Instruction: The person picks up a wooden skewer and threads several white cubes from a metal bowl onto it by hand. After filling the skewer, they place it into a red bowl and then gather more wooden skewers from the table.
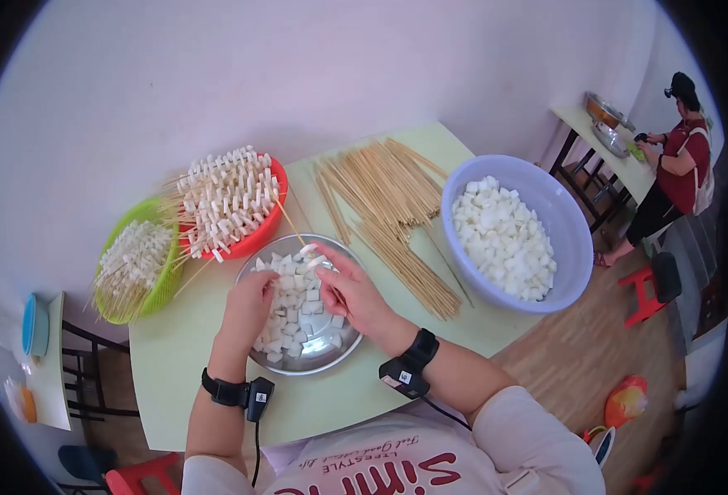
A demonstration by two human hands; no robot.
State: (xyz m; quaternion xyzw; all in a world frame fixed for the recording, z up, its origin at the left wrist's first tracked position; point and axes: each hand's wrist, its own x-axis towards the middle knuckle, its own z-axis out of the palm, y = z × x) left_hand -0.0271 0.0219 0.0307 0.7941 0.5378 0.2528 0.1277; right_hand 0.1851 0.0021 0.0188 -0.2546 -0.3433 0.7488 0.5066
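Note:
My right hand is closed on a bamboo skewer that points up and away to the left. White cut pieces sit on the skewer near my fingers. Over the left side of a round metal bowl, my left hand has its fingertips pressed together; whatever is between them is hidden. Loose white chunks cover much of the bowl's bottom. Beyond my right hand, a bundle of bare bamboo skewers lies on the pale green table.
A red basin piled with filled skewers and a green basket with more stand at the left. A purple tub of white chunks sits at the right. Another person works at a far table.

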